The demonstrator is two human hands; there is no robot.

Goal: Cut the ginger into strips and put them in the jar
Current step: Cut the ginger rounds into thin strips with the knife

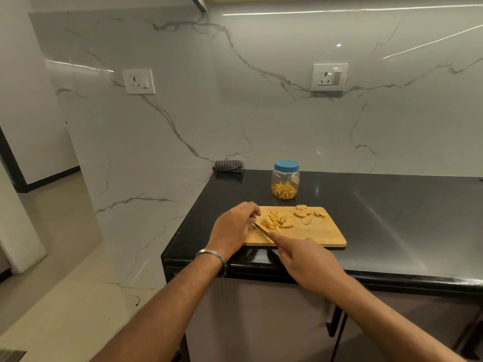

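While lidded jar [285, 180] holds ginger strips [285, 190], right fingers [281, 237] gripping knife [261, 230], left fingers unclear

Two bare forearms, no sleeves in view; a silver engraved bangle [213, 259] around the left wrist.

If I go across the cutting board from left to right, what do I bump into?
Left hand → pile of ginger strips → round ginger slices → the small bits near the right end of the board. The knife crosses under the strips, so I left it out.
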